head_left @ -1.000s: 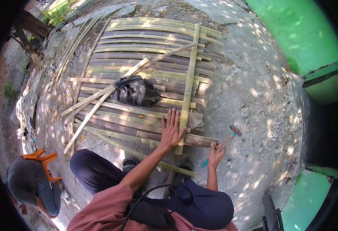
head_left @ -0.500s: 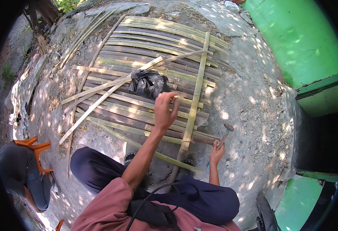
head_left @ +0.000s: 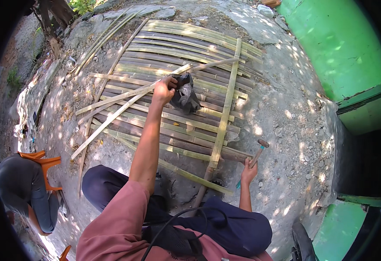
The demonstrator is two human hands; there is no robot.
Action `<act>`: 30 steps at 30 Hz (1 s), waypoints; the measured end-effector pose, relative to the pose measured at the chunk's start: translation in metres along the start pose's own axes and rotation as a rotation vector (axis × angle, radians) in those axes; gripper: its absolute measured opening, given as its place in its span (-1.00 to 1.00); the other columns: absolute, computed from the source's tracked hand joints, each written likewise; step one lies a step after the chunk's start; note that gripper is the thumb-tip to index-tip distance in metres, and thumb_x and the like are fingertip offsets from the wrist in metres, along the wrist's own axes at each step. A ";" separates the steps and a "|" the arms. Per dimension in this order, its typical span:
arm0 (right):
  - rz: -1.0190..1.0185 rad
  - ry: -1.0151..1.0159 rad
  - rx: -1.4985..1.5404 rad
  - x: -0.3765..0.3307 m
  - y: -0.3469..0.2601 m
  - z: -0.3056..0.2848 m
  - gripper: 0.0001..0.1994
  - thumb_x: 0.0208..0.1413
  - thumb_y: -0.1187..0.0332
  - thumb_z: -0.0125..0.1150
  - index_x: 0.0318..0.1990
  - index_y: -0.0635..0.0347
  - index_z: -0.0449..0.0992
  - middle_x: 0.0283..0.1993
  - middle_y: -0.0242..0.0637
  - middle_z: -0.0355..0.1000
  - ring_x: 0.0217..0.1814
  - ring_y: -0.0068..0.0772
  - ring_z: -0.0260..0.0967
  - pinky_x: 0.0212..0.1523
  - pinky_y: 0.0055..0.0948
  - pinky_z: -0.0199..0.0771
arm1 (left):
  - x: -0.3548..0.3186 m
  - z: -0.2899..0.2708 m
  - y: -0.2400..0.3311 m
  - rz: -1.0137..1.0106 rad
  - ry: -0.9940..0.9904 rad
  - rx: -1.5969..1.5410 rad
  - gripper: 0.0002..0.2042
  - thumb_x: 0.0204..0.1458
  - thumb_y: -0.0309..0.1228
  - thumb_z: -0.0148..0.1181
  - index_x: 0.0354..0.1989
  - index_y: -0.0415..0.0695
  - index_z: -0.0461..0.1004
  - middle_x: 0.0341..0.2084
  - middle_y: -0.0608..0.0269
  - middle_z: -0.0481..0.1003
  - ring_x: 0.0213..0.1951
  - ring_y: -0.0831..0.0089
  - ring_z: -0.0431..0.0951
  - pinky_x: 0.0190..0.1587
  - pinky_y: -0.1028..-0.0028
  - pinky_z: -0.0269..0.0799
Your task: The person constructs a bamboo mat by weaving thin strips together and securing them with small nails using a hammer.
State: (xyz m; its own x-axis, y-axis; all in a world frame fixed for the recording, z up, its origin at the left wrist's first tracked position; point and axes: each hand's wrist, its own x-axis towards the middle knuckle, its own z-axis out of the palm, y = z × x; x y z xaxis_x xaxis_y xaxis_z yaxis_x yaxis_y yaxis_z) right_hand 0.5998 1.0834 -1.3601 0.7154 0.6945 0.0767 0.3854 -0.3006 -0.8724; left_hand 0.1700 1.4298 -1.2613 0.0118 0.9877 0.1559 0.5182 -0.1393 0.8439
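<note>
My left hand [head_left: 164, 90] is closed on the upper left edge of a black plastic bag [head_left: 185, 98], pulling it up over the bamboo slats. What the bag holds is hidden. My right hand [head_left: 248, 172] grips a hammer [head_left: 258, 155] by its handle, the head pointing up and away from me, beside the near right end of the slats. The bamboo slats [head_left: 173, 127] lie side by side in a panel on the ground. Across their right ends runs a long bamboo strip [head_left: 226, 104].
Loose bamboo strips [head_left: 112, 124] cross over the panel's left part; more strips [head_left: 101, 43] lie at the far left. A seated person [head_left: 29, 191] with an orange chair [head_left: 47, 165] is at my left. A green wall [head_left: 338, 48] borders the right, beyond rubble-strewn ground [head_left: 303, 143].
My left hand has moved left from the bag's near right side and taken hold of its edge. The bag is now lifted and stretched upright. My right hand keeps the hammer.
</note>
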 end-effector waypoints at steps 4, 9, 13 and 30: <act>0.017 0.012 -0.065 0.003 0.002 -0.011 -0.69 0.34 0.23 0.48 -0.23 0.21 0.44 -0.36 -0.28 0.46 -0.32 -0.37 0.38 -0.16 -0.28 0.55 | 0.000 0.029 -0.003 -0.049 -0.014 0.139 -0.69 0.00 -0.66 0.31 -0.03 -0.26 0.66 -0.27 0.04 0.74 -0.19 0.28 0.79 -0.01 0.30 0.69; 0.010 0.002 -0.044 0.002 -0.005 0.002 -0.69 0.33 0.23 0.49 -0.20 0.23 0.47 -0.33 -0.28 0.47 -0.30 -0.35 0.37 -0.13 -0.26 0.52 | 0.000 0.031 -0.034 -0.024 -0.114 -0.546 -0.57 0.05 -0.80 0.03 0.13 -0.37 0.56 0.05 -0.01 0.69 0.02 0.27 0.73 0.05 0.34 0.70; 0.033 0.000 -0.070 0.002 0.003 -0.009 -0.68 0.32 0.22 0.50 -0.21 0.23 0.47 -0.33 -0.30 0.47 -0.30 -0.37 0.36 -0.13 -0.27 0.52 | -0.017 0.045 -0.021 -0.255 -0.093 -0.602 -0.63 0.10 -0.73 0.12 0.09 -0.32 0.61 -0.10 0.02 0.70 0.00 0.23 0.74 0.01 0.33 0.70; 0.059 -0.026 0.119 0.005 0.005 0.001 -0.71 0.35 0.31 0.47 -0.22 0.25 0.42 -0.33 -0.28 0.48 -0.30 -0.42 0.52 -0.19 -0.26 0.68 | -0.016 0.126 -0.092 -0.022 -0.207 0.467 -0.70 0.21 -0.61 0.10 0.08 -0.18 0.62 -0.08 -0.27 0.67 0.04 -0.20 0.69 0.09 0.01 0.62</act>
State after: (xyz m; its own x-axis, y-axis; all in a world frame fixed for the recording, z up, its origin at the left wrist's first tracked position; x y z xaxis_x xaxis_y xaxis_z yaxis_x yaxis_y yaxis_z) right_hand 0.6048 1.0865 -1.3647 0.7190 0.6949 0.0123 0.2701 -0.2630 -0.9262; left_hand 0.2299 1.4355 -1.4067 0.1409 0.9900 -0.0045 0.8466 -0.1181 0.5190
